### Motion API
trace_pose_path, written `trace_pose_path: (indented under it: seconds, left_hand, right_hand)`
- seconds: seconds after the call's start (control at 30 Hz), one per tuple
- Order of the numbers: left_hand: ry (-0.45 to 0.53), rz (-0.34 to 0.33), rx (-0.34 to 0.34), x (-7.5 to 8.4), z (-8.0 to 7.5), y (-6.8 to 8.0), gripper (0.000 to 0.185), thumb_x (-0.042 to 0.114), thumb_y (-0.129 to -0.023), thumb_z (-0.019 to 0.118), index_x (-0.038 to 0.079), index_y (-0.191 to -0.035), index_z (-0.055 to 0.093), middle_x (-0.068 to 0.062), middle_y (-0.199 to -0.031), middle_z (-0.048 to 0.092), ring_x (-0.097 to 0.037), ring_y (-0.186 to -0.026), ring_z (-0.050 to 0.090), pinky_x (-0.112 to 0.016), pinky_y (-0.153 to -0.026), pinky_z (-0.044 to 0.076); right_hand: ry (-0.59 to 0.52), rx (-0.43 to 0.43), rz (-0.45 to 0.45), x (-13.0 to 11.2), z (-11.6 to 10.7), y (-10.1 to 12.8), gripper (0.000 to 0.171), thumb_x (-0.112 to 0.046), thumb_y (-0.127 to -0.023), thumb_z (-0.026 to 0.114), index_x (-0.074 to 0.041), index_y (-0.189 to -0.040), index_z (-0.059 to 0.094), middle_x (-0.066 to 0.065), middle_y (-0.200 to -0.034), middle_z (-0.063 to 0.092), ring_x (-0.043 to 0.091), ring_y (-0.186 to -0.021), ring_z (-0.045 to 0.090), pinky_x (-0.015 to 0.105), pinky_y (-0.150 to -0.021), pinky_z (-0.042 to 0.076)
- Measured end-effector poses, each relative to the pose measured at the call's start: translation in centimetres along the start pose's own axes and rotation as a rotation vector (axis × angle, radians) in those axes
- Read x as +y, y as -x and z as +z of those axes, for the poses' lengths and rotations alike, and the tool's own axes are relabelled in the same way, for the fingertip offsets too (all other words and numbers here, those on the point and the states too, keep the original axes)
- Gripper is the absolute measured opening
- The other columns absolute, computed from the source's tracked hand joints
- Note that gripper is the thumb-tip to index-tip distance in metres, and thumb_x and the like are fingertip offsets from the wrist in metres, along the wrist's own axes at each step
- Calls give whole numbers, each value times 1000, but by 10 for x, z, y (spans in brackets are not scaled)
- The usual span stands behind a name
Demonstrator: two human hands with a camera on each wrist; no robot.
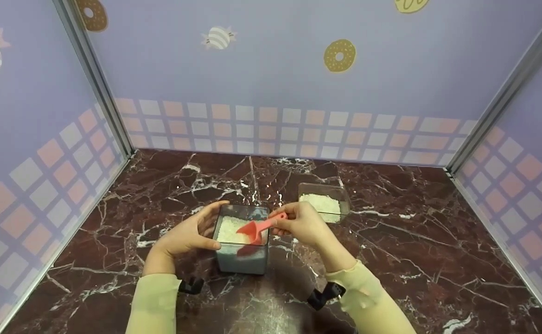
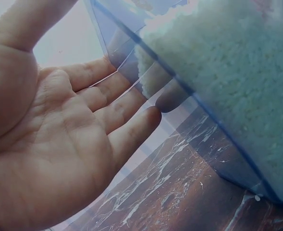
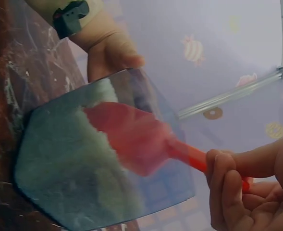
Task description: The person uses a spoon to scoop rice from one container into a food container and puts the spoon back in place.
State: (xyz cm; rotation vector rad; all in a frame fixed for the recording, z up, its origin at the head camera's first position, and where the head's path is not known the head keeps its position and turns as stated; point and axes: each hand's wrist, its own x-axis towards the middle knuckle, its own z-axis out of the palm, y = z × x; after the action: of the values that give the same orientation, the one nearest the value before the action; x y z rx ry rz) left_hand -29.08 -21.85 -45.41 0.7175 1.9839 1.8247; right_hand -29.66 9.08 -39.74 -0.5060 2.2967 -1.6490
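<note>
A clear, bluish square container (image 1: 242,260) filled partway with white rice (image 1: 228,227) stands in front of me. My left hand (image 1: 192,234) holds it from the left side, thumb at the near rim and fingers reaching toward the back. In the left wrist view the fingers (image 2: 127,103) touch the clear wall. My right hand (image 1: 302,222) pinches the handle of a red scoop (image 1: 252,230) at the container's right rim. In the right wrist view the scoop (image 3: 136,137) is tilted down inside, its tip at the rice.
Behind my right hand sits a second clear container (image 1: 345,204), lower, also holding rice (image 1: 324,206). Both stand on a dark red marbled tabletop (image 1: 414,260). Patterned lilac panels (image 1: 280,69) enclose the back and sides. A loose grain (image 2: 257,198) lies near the container's base.
</note>
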Motion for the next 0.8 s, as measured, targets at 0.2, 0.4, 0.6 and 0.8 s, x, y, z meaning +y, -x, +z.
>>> trace_pose_path:
  seconds: [0.2,0.4,0.6,0.8]
  left_hand:
    - [-21,0,-1,1,0,0,105,4,-82,82,4,-163,16,-22,-168,26,-39,-157,21,-48,-129,23]
    - [-35,-6,-1,0,-1,-1,105,3,-81,82,4,-163,16,-22,-168,24,-42,-157,19,-42,-129,26]
    - [-31,-5,11,-2,-1,-2,105,3,-80,82,3,-162,17,-27,-169,17,-47,-158,10,-56,-129,14]
    - [-24,-8,18,-2,-1,-1,106,3,-79,83,3,-162,17,-24,-169,21,-46,-158,12,-56,-129,14]
  right_hand:
    - [-78,36,4,10,9,1,20,2,-94,67,10,-111,73,4,-74,72,6,-62,64,17,-60,58]
    - [-184,51,31,15,15,2,22,4,-94,65,13,-114,69,0,-72,67,6,-62,62,16,-61,58]
    - [-222,62,17,20,13,3,23,5,-95,64,14,-116,69,-1,-71,68,6,-62,63,16,-60,58]
    - [-194,69,-14,27,9,4,24,2,-96,64,13,-117,68,-3,-73,70,4,-62,64,14,-58,56]
